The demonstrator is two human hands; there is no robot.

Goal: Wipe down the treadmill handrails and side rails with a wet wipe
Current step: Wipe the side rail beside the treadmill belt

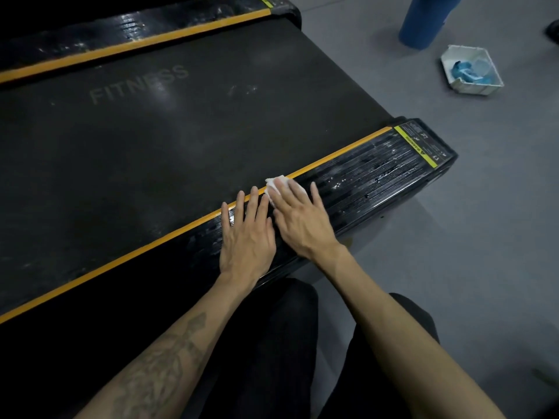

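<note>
The near side rail (378, 173) of the treadmill is black and ribbed, with an orange strip along its inner edge; wet streaks shine on it toward its rear end. My right hand (299, 219) lies flat on the rail with straight fingers, pressing a white wet wipe (275, 186) that peeks out under the fingertips. My left hand (246, 237) rests flat on the rail just left of it, fingers straight and spread, holding nothing. The far side rail (130, 31) runs along the top of the view.
The black running belt (169, 122), printed FITNESS, lies between the two rails. On the grey floor at the right sit a white tray (450, 60) with blue material in it and a blue cylinder (426, 22). My dark trouser knees fill the bottom.
</note>
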